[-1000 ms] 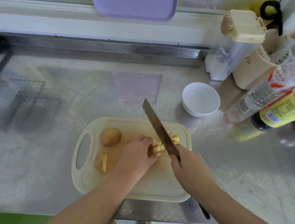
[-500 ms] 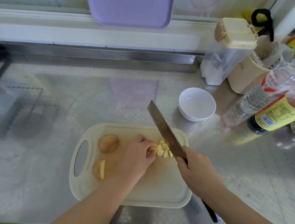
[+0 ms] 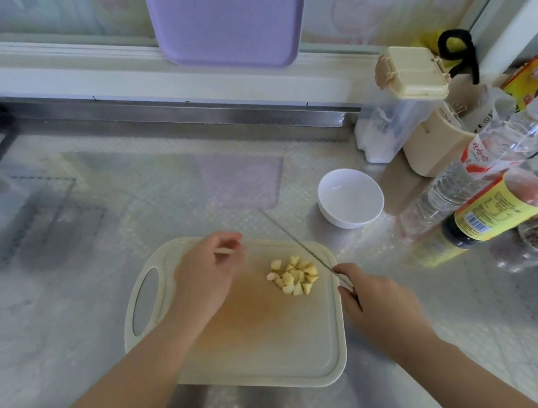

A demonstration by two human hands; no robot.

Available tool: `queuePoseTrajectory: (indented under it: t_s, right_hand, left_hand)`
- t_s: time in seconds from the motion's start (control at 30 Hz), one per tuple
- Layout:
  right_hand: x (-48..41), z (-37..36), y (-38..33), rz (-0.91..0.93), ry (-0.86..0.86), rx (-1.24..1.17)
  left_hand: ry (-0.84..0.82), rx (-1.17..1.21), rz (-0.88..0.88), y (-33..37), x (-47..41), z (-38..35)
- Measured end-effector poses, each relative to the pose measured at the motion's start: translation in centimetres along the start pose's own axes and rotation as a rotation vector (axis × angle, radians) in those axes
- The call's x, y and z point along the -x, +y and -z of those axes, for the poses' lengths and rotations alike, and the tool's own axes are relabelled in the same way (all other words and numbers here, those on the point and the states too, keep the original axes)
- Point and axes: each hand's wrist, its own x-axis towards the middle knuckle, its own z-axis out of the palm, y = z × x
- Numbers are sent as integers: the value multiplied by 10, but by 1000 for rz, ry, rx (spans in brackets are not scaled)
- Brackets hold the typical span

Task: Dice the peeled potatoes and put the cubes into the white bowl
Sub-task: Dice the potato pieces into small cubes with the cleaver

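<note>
Two bare hands work over a cream cutting board (image 3: 275, 343) lying on a steel worktop (image 3: 125, 183). The right hand (image 3: 381, 306) grips a knife (image 3: 297, 240), its fingers (image 3: 348, 270) wrapped around the handle. The thin blade is seen edge-on and angles away over the board's far right corner. The left hand (image 3: 210, 264) sits over the board's left side with curled fingers (image 3: 232, 257); I cannot tell whether it holds anything underneath. A small heap of yellow potato cubes (image 3: 293, 278) lies on the board between the two hands, just beside the blade. The white bowl (image 3: 350, 198) stands on the worktop beyond the board's far right corner, apart from the cubes. Sauce bottles (image 3: 488, 207) cluster to its right.
</note>
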Motion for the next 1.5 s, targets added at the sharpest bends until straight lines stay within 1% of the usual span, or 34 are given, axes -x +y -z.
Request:
queuePoseTrajectory:
  t_s: [0.07,0.1,0.13,0.17,0.27,0.33,0.37,0.43,0.53,0.7,0.77,0.83,0.93,1.0,1.07,1.13,1.2,1.27,1.33,1.4,1.5]
  right_hand:
    - [2,-2,5,103,83,96]
    - [2,-3,7,153,118,146]
    - [2,-3,9,197,146,189]
    - [2,-2,9,232,144,226]
    - [-2,7,7,334,138,338]
    - [-4,8,5,377,154,384]
    - [-5,8,4,388,161,401]
    - [-5,8,3,402,139,413]
    - [-5,7,2,389,57,432]
    - [0,10,0,371,15,433]
    - [2,16,-5,358,-33,424]
    - [3,19,-7,339,-47,418]
    - [6,20,-9,279,-64,358]
    - [7,18,-10,209,-80,259]
    - [9,12,-12,114,-96,98]
    - [9,0,-20,20,-126,-123]
    - [8,-12,-35,-24,-155,-344]
    - [4,-24,-56,-54,-169,-476]
    - [0,-37,-74,-86,-173,-543]
    - [-3,-50,-87,-110,-161,-570]
    - [-7,-64,-93,-150,-157,-562]
  left_hand:
    - [177,114,-33,17,-3,21]
    - [197,115,-73,26,-5,29]
    - [162,87,-126,34,-7,33]
    - [78,43,-184,43,-8,34]
    - [-300,-111,-324,57,-8,21]
    - [-515,-245,-412,59,-5,7]
    - [-584,-301,-442,58,-4,-1]
    - [-637,-366,-469,51,-6,-13]
    - [-622,-388,-460,40,-15,-25]
    - [-585,-442,-450,35,-32,-38]
    - [-589,-458,-441,35,-38,-40]
    - [-567,-422,-436,38,-43,-39]
    - [-483,-320,-409,46,-48,-27]
    - [-395,-229,-380,50,-49,-8]
    - [-259,-114,-356,48,-47,15]
    - [-118,-32,-316,40,-42,40]
    - [-46,-32,-258,27,-32,62]
    - [-77,-119,-189,11,-21,77]
    - [-166,-282,-114,-6,-9,85]
    - [-227,-441,-54,-19,1,88]
    - [-327,-618,45,-32,12,84]
